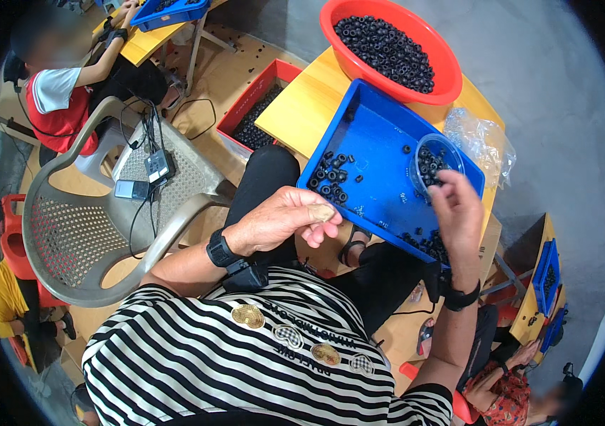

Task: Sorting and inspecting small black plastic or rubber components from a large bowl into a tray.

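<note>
My right hand (456,209) reaches into a clear round plastic tub (416,162) that holds small black ring-shaped parts (430,165). Its fingertips are pinched together at the near rim, and what lies between them is hidden. The tub stands inside a blue plastic tray (373,138). Just off the tray's near left corner is my left hand (292,219), its fingers curled under a thumb that has a beige covering (320,212). Whether a part sits in that grip cannot be seen. Loose black rings (331,177) lie in the tray's left corner, with more (427,245) along its near right side.
A red basin (451,89) full of black rings stands beyond the tray on a yellow table (309,96). Crumpled clear plastic bag (487,145) lies right of the tray. A red box (230,121) of parts is on the floor; a grey chair (68,234) bearing cables stands left. Other people work nearby.
</note>
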{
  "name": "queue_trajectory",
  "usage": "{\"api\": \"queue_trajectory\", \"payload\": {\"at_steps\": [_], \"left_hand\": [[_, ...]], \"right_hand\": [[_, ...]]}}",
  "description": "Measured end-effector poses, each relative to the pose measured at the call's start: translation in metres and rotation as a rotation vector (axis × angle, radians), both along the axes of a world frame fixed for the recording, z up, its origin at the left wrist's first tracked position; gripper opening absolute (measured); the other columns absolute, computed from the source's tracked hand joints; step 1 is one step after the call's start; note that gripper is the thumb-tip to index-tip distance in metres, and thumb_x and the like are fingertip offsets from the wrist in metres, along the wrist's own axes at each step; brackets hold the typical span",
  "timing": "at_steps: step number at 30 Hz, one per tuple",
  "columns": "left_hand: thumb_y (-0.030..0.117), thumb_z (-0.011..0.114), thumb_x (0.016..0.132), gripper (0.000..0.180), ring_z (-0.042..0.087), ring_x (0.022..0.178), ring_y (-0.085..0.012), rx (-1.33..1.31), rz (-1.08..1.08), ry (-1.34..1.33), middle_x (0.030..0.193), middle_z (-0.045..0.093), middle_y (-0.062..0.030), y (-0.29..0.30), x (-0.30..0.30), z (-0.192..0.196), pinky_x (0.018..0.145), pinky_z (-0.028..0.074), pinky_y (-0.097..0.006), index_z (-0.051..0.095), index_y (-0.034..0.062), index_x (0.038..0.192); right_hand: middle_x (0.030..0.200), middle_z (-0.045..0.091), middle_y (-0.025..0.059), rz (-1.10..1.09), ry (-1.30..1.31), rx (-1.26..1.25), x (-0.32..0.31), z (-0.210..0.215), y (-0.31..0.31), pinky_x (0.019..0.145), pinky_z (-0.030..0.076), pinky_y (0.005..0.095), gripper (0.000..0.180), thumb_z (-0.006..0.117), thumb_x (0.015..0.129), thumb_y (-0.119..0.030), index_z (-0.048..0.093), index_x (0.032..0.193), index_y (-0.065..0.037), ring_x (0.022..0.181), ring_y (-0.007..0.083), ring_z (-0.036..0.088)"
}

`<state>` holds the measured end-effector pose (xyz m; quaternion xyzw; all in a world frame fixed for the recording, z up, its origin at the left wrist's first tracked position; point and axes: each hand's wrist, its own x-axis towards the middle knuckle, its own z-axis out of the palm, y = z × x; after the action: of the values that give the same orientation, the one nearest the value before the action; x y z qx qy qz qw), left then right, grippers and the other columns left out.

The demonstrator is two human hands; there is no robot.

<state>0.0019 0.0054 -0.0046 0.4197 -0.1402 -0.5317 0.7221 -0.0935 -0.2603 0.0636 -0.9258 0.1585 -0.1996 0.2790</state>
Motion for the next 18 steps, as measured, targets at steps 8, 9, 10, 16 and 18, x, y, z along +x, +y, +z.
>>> {"api": "queue_trajectory", "payload": {"at_steps": [8,9,10,16,18], "left_hand": [[0.017,0.054,0.092,0.021,0.063,0.066,-0.0113,0.021,0.022,0.016,0.084,0.067,-0.0106,0.007,0.001,-0.003,0.063,0.053,-0.023,0.064,-0.0011,0.097],[0.017,0.054,0.092,0.021,0.062,0.066,-0.0111,0.018,0.02,0.015,0.084,0.067,-0.0105,0.008,0.001,-0.004,0.064,0.053,-0.023,0.064,-0.001,0.097],[0.017,0.054,0.092,0.021,0.062,0.066,-0.0111,0.019,0.025,0.018,0.084,0.067,-0.0105,0.009,0.001,-0.004,0.064,0.053,-0.023,0.064,-0.001,0.097],[0.016,0.054,0.092,0.021,0.062,0.065,-0.0108,0.006,0.033,0.029,0.085,0.067,-0.0103,0.011,0.002,-0.009,0.064,0.052,-0.023,0.063,-0.0009,0.098],[0.016,0.053,0.092,0.021,0.062,0.065,-0.0105,0.015,0.021,0.037,0.085,0.067,-0.0102,0.011,0.002,-0.01,0.064,0.052,-0.023,0.063,-0.0009,0.099]], "right_hand": [[0.077,0.062,0.0116,0.328,0.313,-0.073,0.015,-0.038,0.022,0.062,0.048,0.032,0.019,0.069,0.073,-0.005,0.063,0.092,-0.005,0.066,0.0233,0.06],[0.078,0.062,0.0118,0.353,0.332,-0.061,0.018,-0.039,0.024,0.062,0.048,0.0338,0.019,0.068,0.073,-0.006,0.064,0.091,-0.005,0.067,0.0253,0.06],[0.078,0.062,0.0118,0.358,0.335,-0.061,0.02,-0.039,0.025,0.062,0.048,0.0338,0.019,0.068,0.073,-0.006,0.064,0.091,-0.005,0.067,0.0253,0.06],[0.076,0.061,0.0113,0.535,0.342,-0.065,0.039,-0.042,0.034,0.06,0.047,0.0335,0.019,0.068,0.073,-0.007,0.065,0.092,-0.005,0.065,0.0241,0.059],[0.076,0.061,0.0114,0.57,0.333,0.005,0.045,-0.044,0.041,0.059,0.047,0.033,0.021,0.069,0.072,-0.008,0.065,0.093,-0.005,0.064,0.0235,0.059]]}}
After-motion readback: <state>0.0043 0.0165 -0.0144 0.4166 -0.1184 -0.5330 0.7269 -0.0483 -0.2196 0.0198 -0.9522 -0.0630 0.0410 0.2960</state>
